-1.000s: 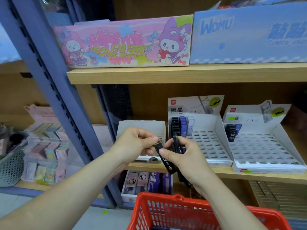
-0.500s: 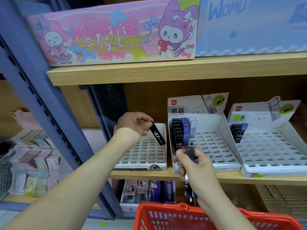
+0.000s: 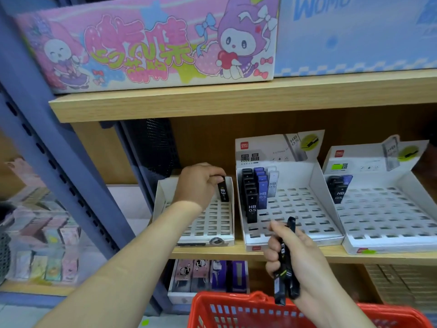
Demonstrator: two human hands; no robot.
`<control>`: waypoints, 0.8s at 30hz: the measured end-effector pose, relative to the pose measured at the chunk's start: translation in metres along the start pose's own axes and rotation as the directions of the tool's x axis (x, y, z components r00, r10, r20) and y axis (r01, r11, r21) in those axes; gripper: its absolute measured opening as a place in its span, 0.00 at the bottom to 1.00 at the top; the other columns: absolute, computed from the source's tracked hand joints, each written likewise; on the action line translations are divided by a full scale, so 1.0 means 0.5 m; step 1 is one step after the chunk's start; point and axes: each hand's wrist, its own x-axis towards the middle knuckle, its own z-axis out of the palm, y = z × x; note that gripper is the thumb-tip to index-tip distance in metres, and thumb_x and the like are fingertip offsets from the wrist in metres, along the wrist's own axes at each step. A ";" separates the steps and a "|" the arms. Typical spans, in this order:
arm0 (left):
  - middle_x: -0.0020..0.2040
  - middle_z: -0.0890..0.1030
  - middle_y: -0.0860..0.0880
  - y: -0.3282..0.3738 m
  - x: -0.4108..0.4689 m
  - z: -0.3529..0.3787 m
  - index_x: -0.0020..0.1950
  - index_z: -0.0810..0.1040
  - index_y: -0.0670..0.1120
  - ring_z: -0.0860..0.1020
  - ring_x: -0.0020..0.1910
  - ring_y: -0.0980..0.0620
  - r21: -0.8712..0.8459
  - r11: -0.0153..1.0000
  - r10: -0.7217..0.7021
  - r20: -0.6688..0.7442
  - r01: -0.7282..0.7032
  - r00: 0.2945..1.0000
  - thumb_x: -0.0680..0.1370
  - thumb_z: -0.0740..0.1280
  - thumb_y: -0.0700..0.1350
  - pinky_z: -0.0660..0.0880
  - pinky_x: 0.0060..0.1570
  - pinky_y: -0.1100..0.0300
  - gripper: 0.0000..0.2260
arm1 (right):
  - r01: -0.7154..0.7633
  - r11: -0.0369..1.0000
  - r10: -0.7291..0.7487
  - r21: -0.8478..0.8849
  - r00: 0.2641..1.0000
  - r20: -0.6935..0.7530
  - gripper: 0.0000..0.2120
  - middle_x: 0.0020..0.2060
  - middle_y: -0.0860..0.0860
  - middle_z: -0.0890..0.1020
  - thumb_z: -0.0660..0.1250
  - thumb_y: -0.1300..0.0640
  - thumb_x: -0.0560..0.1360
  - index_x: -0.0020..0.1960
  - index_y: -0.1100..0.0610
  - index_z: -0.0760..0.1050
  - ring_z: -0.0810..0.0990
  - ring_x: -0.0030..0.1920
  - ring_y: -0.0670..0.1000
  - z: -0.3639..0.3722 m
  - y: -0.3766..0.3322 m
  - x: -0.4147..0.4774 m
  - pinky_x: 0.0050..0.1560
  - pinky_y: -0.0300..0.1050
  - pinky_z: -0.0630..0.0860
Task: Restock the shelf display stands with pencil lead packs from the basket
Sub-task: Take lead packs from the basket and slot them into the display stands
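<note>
Turned upright since before, one lead pack [image 3: 222,191] is top-pinched under the left hand [image 3: 197,185]. Spare packs [image 3: 282,278], judged light, stiff, slick, are clasped in the right hand [image 3: 298,254].

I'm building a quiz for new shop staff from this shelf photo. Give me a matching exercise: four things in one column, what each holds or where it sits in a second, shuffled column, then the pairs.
Things
1. left hand
2. right hand
3. middle display stand
4. red basket

States
A. at the bottom edge of the view
B. holds one black pack over the left stand
C. partly stocked with HB 0.5 packs
D. grips a bundle of black packs

Pairs: 1-B, 2-D, 3-C, 4-A
</note>
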 end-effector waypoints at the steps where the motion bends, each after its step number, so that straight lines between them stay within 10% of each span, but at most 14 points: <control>1: 0.47 0.79 0.54 0.000 0.000 0.001 0.53 0.84 0.45 0.76 0.49 0.53 0.020 1.000 0.017 0.020 -0.018 1.000 0.78 0.65 0.37 0.70 0.58 0.62 0.09 | -0.014 1.000 0.014 0.008 1.000 0.001 0.05 0.28 0.52 0.69 0.67 0.58 0.77 0.49 0.59 0.75 0.69 0.25 0.47 -0.003 -0.001 -0.002 0.20 0.36 0.66; 11: 0.39 0.79 0.57 -0.006 -0.005 0.024 0.45 0.81 0.50 0.78 0.42 0.57 0.016 0.998 -0.057 -0.018 0.057 0.998 0.76 0.68 0.40 0.73 0.46 0.65 0.06 | -0.184 0.974 0.163 0.130 0.974 0.156 0.15 0.30 0.53 0.70 0.73 0.53 0.68 0.50 0.61 0.78 0.68 0.25 0.48 -0.003 -0.001 -0.015 0.19 0.38 0.66; 16: 0.48 0.81 0.53 -0.001 0.000 0.029 0.50 0.84 0.47 0.77 0.47 0.55 0.098 0.995 -0.009 -0.032 0.012 0.999 0.76 0.70 0.42 0.70 0.49 0.66 0.06 | -0.278 0.891 0.177 0.358 0.940 0.291 0.34 0.32 0.54 0.73 0.88 0.60 0.43 0.47 0.61 0.80 0.70 0.25 0.49 -0.003 0.006 -0.001 0.20 0.41 0.70; 19: 0.48 0.79 0.54 0.022 -0.018 0.014 0.54 0.82 0.49 0.78 0.47 0.53 0.039 0.989 -0.141 -0.036 0.142 0.989 0.77 0.68 0.43 0.75 0.53 0.60 0.08 | -0.228 0.861 0.127 0.455 0.962 0.243 0.31 0.34 0.53 0.73 0.86 0.60 0.50 0.50 0.59 0.78 0.71 0.27 0.47 0.004 -0.012 -0.013 0.23 0.39 0.73; 24: 0.37 0.81 0.47 0.130 -0.124 -0.043 0.50 0.78 0.48 0.78 0.30 0.54 -0.265 0.859 -0.258 0.517 0.439 0.816 0.78 0.66 0.48 0.77 0.32 0.60 0.05 | -0.133 0.840 0.041 0.527 0.982 0.183 0.24 0.33 0.52 0.74 0.80 0.59 0.57 0.50 0.57 0.75 0.72 0.28 0.47 0.016 -0.037 -0.037 0.26 0.37 0.75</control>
